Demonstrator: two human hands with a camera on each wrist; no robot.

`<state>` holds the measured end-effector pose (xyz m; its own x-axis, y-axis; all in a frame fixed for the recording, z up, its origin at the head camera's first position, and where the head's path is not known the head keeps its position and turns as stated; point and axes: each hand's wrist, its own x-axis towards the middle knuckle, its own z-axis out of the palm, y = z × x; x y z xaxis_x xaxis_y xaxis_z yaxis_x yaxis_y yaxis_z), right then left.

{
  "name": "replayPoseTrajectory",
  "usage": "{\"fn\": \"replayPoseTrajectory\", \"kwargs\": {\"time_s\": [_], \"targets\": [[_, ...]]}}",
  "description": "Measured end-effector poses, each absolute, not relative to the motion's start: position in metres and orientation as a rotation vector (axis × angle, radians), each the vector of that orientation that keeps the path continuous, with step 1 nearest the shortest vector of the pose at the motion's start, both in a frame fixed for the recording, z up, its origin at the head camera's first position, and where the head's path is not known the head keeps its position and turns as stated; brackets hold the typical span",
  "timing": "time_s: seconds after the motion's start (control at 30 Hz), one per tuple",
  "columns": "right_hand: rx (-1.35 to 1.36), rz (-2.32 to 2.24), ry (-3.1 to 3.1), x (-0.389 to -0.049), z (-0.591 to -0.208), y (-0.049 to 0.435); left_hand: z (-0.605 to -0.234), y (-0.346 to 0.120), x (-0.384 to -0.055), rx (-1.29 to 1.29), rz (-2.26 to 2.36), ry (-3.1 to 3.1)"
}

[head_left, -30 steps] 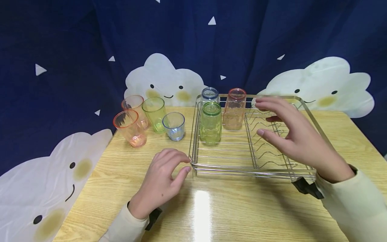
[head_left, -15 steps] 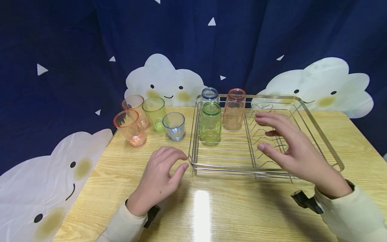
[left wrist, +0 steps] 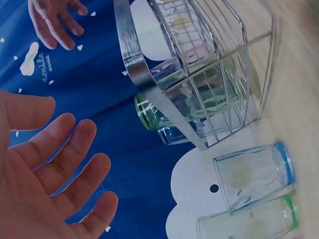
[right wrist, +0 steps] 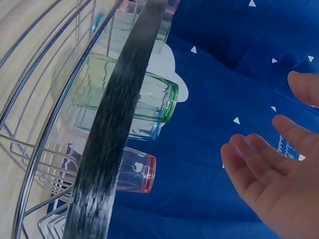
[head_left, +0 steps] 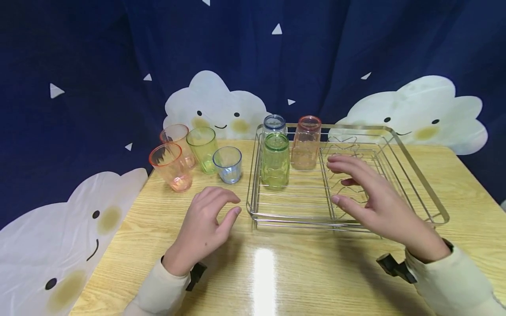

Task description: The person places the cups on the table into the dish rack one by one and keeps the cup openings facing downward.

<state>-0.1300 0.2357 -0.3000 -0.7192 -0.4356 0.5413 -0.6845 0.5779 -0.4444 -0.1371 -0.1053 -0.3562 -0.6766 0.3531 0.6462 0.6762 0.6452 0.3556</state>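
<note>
A metal wire dish rack (head_left: 294,219) stands on the table. Three tumblers sit upside down in its left part: a blue one (head_left: 274,127), a green one (head_left: 276,164) and a red-tinted one (head_left: 306,147). My right hand (head_left: 381,208) hovers over the rack's right half, fingers loosely bent, holding nothing. Left of the rack, my left hand (head_left: 205,224) hangs over the table with thumb and fingers apart and nothing between them. In the left wrist view its palm (left wrist: 50,194) shows bare. The right wrist view likewise shows a bare right palm (right wrist: 279,184).
Upright at the back left stand two orange-red tumblers (head_left: 171,169), (head_left: 182,136), a green tumbler (head_left: 202,151) and a short blue tumbler (head_left: 228,166). The wooden table (head_left: 308,272) ends at a dark blue curtain (head_left: 237,39) with cloud prints.
My left hand has drawn back slightly left from the rack's front corner. The right hand has sunk and come nearer, over the rack. The tumblers stay put.
</note>
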Motion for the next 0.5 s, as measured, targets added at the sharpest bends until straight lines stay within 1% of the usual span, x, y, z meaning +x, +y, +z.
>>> {"fn": "replayPoseTrajectory", "kwargs": {"time_s": [0.17, 0.5], "targets": [[0.883, 0.899, -2.460, -0.130, -0.301, 0.237, -0.354, -0.109, -0.144, -0.789, -0.776, -2.333], [0.873, 0.876, -2.483, -0.128, -0.306, 0.240, -0.355, -0.113, -0.170, -0.718, -0.775, -2.431]]}}
